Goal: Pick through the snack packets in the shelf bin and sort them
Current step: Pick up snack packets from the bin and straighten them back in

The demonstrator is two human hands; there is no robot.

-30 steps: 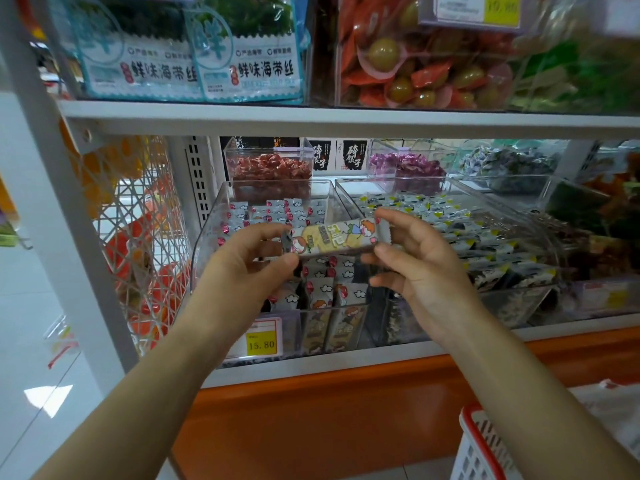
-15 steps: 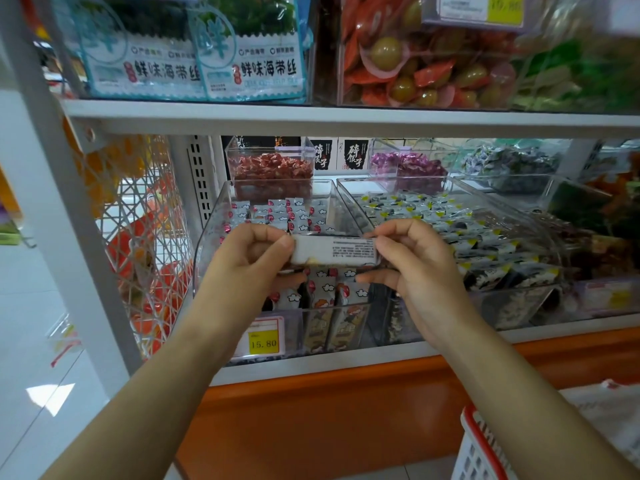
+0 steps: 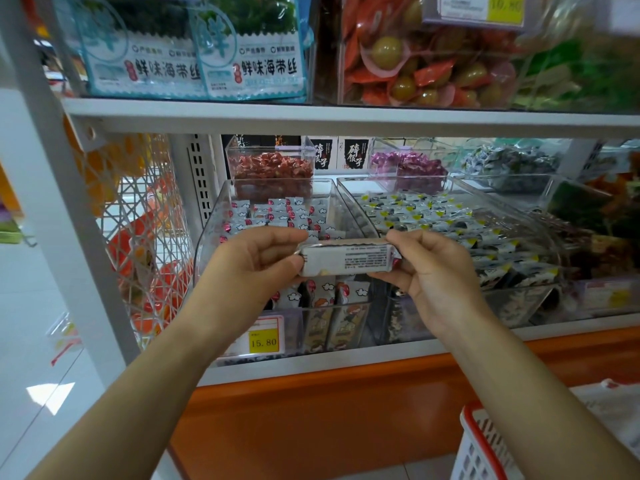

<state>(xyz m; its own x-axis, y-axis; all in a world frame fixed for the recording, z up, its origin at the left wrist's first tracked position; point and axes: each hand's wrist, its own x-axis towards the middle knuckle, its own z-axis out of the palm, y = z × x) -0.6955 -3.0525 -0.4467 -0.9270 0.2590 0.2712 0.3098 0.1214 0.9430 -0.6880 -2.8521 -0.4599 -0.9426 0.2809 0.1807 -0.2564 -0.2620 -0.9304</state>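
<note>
A long white snack packet (image 3: 349,259) with small printed text facing me is held level in front of a clear shelf bin (image 3: 211,237). My left hand (image 3: 256,258) pinches its left end and my right hand (image 3: 433,268) pinches its right end. The bin holds several small white packets (image 3: 287,213) with red and cloud prints, lying loose at the back and standing upright at the front. A second clear bin (image 3: 540,237) to the right holds several white, black and yellow packets (image 3: 433,211).
A yellow price tag (image 3: 264,341) reading 15.80 hangs on the bin front. Bins of red (image 3: 273,168) and purple (image 3: 408,164) sweets stand behind. A shelf board (image 3: 346,117) runs above. A red-rimmed white basket (image 3: 485,445) sits at lower right. A wire rack (image 3: 145,220) stands left.
The packet has been turned over from its colourful cartoon front to its white printed back. Both hands lowered slightly and closed round its ends.
</note>
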